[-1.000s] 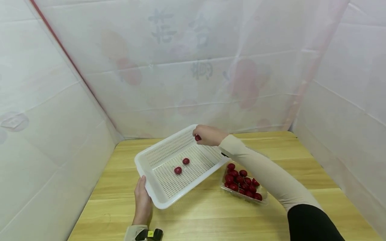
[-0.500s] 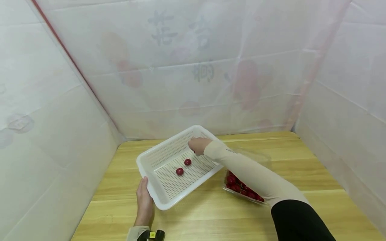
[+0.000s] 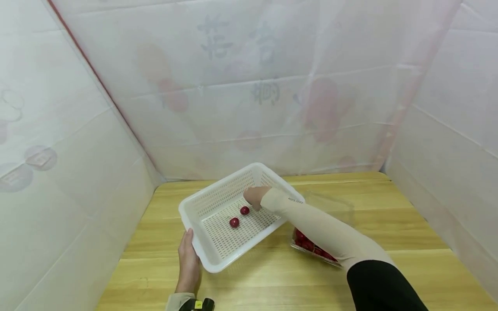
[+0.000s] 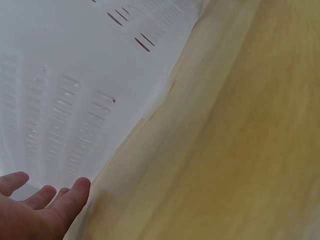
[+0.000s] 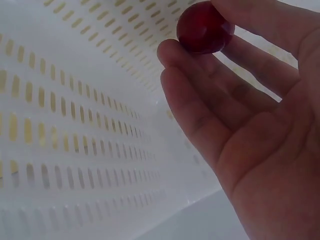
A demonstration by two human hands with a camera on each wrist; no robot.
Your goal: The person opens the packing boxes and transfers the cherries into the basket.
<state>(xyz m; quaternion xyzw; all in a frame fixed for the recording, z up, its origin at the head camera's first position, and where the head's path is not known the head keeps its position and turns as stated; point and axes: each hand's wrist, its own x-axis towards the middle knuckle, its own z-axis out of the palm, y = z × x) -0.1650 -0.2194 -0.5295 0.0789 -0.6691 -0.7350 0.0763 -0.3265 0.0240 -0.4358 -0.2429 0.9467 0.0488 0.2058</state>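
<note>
A white perforated plastic basket [image 3: 213, 265] stands at an angle on the table. Two dark red cherries, a nearer cherry [image 3: 234, 222] and a farther cherry [image 3: 244, 210], lie on its floor. My right hand [image 3: 255, 197] is inside the basket, low over its right part. Between its thumb and fingertips it pinches a cherry [image 5: 202, 29], plain in the right wrist view but hidden in the head view. At the basket's left end, my left hand [image 3: 189, 262] touches the rim. The left wrist view shows its fingers [image 4: 72, 202] loosely spread beside the slotted wall.
Right of the basket, a clear plastic box [image 3: 299, 248] of cherries sits partly under my right forearm. Its transparent lid [image 3: 332, 208] lies behind the arm. Pale sheets [image 3: 249, 121] enclose the wooden table [image 3: 268, 289] at the back and both sides.
My right hand has gone from above the basket's far rim down into the basket, carrying the cherry. The forearm now covers more of the cherry box. The left hand stays at the rim.
</note>
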